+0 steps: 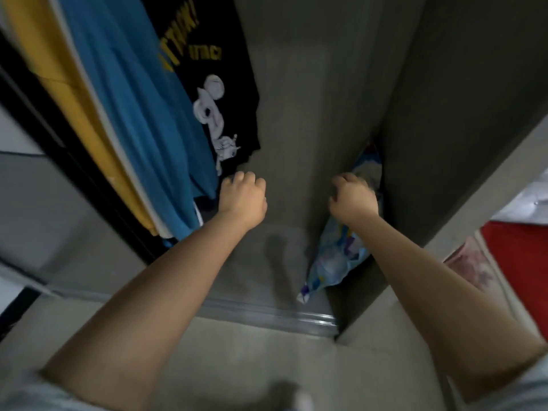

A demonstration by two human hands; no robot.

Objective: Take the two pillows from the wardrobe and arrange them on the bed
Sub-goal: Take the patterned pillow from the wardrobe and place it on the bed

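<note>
A pillow (335, 256) in a pale blue patterned cover stands on edge in the wardrobe's right corner, leaning on the side wall (444, 114). My right hand (353, 200) is curled over the pillow's upper part and seems to grip its edge. My left hand (243, 197) is a closed fist with nothing in it, to the left of the pillow and beside the hems of the hanging clothes. A second pillow cannot be made out; only a scrap of red and blue fabric (369, 151) shows above the first.
Hanging on the left are a yellow shirt (59, 93), a blue shirt (133, 108) and a black printed T-shirt (213, 84). The wardrobe's sliding-door track (267, 311) runs along the floor in front. Red fabric (522, 262) lies outside at the right.
</note>
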